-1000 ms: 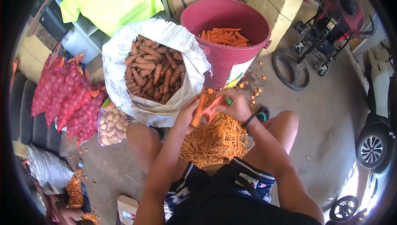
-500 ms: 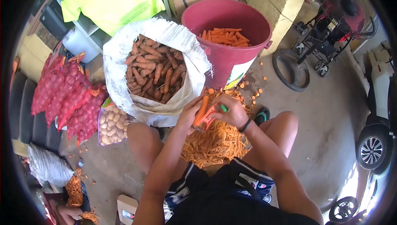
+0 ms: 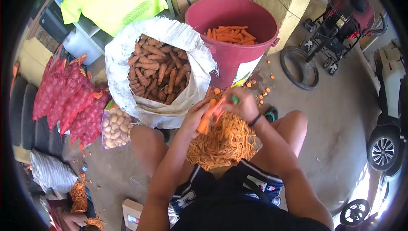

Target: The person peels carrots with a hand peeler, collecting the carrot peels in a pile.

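My left hand is closed around a bright orange carrot, its thick end pointing down toward me. My right hand grips a peeler with an orange-red frame and a bit of green at the handle; it is slightly blurred, right at the carrot's upper part. Below both hands lies a heap of orange carrot peelings between my knees. Just beyond my left hand stands a white woven sack full of unpeeled, dirt-brown carrots.
A dark red tub with peeled carrots stands behind the heap. Carrot ends litter the floor. Red net bags of onions and a bag of potatoes sit left. A fan stands right. Another person's arm shows lower left.
My right hand with the peeler has moved up and to the right, away from the carrot's lower end. My left hand keeps holding the carrot in nearly the same place.
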`<state>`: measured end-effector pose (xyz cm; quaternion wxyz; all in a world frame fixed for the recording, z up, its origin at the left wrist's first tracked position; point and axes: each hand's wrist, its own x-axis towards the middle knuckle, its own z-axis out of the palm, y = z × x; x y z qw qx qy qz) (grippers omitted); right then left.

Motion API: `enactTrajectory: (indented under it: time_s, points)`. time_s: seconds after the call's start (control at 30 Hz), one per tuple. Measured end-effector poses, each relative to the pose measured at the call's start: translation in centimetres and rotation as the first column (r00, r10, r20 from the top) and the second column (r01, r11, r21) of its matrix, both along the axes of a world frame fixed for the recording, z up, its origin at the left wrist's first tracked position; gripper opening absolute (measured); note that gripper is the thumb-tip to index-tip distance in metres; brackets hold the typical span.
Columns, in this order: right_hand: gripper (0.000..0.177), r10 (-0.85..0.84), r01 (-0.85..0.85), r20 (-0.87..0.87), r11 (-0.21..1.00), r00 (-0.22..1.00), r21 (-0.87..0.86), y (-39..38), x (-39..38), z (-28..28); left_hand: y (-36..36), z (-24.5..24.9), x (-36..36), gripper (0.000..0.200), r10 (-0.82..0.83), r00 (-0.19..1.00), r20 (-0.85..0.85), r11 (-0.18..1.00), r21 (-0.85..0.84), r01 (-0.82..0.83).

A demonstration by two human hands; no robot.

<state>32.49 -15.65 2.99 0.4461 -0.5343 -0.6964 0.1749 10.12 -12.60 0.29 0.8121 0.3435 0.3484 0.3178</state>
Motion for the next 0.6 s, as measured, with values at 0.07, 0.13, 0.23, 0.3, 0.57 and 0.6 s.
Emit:
enactTrajectory:
  time_s: [0.07, 0.13, 0.23, 0.3, 0.57, 0.6]
  points:
    - [0.047, -0.168, 0.168, 0.004, 0.986, 0.986, 0.001, 2.0, 3.0, 0.1, -0.1, 0.2, -0.7, 0.041, -0.046, 0.999, 0.021, 0.999, -0.017, 0.046]
    - [0.047, -0.267, 0.266, -0.030, 0.964, 0.963, -0.018, 2.5, 4.0, 0.8, 0.0, 0.6, -0.8, 0.040, -0.087, 0.995, 0.054, 0.996, -0.025, 0.088]
    - [0.048, -0.016, 0.019, -0.047, 0.998, 0.999, 0.061, 0.4, 0.7, 0.4, 0.5, 0.8, 0.1, 0.041, 0.072, 0.997, 0.038, 0.997, -0.027, -0.071]
    - [0.048, 0.105, -0.105, -0.027, 0.994, 0.994, 0.015, -0.9, -1.2, 0.5, 0.4, 0.7, 0.7, 0.042, 0.121, 0.990, 0.074, 0.992, -0.044, -0.117]
    - [0.046, -0.199, 0.199, -0.031, 0.980, 0.979, -0.004, 2.3, 3.8, 0.0, -0.1, 1.3, 0.0, 0.040, 0.051, 0.999, 0.018, 0.999, 0.006, -0.051]
    - [0.047, -0.124, 0.124, -0.050, 0.992, 0.991, -0.004, 1.7, 2.7, 0.0, 0.1, 1.5, 0.1, 0.039, 0.090, 0.995, 0.049, 0.996, -0.008, -0.090]
